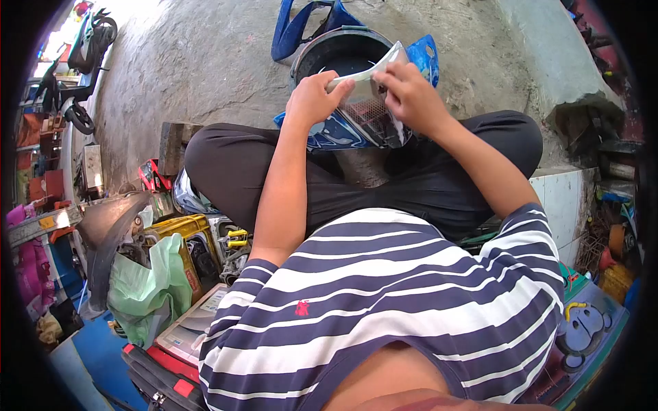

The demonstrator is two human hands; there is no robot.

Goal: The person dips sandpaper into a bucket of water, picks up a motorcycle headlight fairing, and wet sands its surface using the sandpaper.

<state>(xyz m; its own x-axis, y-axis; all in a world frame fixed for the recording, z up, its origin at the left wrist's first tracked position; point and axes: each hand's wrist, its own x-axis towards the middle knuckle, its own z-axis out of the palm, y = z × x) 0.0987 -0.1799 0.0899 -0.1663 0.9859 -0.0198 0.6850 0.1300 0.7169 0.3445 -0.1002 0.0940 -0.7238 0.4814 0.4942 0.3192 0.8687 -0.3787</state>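
Observation:
A pale, partly see-through piece (373, 74) with a mesh-like lower part is stretched between my two hands, above my lap. My left hand (317, 98) pinches its left end between thumb and fingers. Closed on its upper right side is my right hand (409, 94). Just behind the hands stands a dark round bucket (343, 51). A blue patterned piece (336, 133) lies below the hands, partly hidden by them. What exactly the pale piece is, I cannot tell.
A blue plastic part (293, 31) lies behind the bucket on the concrete floor (185, 61). At left are a green plastic bag (147, 281), a yellow crate (181, 229) and a red-black toolbox (164, 377). A motorbike (86, 55) stands far left.

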